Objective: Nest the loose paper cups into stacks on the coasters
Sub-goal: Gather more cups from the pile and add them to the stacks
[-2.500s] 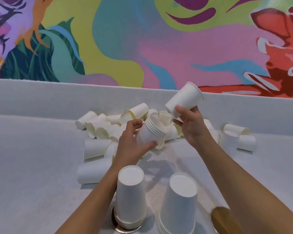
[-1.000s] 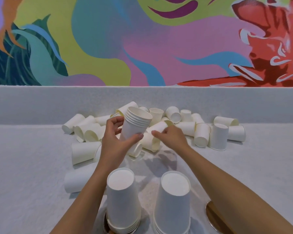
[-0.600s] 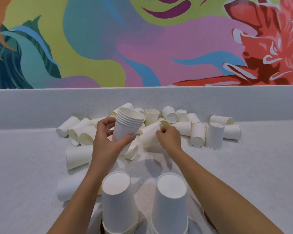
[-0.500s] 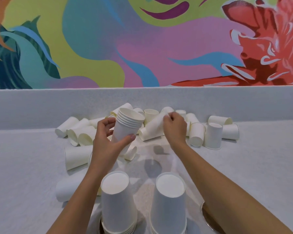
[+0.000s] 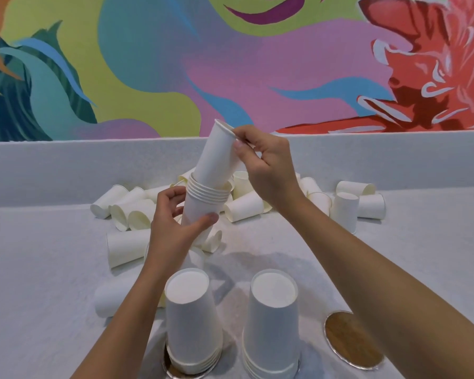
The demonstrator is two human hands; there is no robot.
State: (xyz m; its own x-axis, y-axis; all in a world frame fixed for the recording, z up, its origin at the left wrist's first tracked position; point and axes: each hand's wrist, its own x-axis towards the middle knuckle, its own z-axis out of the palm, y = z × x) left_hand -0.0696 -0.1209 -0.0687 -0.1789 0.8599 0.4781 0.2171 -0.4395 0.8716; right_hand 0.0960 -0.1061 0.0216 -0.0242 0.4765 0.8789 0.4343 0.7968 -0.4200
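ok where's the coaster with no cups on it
Head view, lower right: the bare wooden coaster lies just right of the right-hand inverted cup stack.

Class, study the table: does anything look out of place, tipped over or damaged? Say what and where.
Loose cups lie tipped on their sides in a heap at the back of the table. The near right coaster is bare, while two stacks stand upside down beside it.
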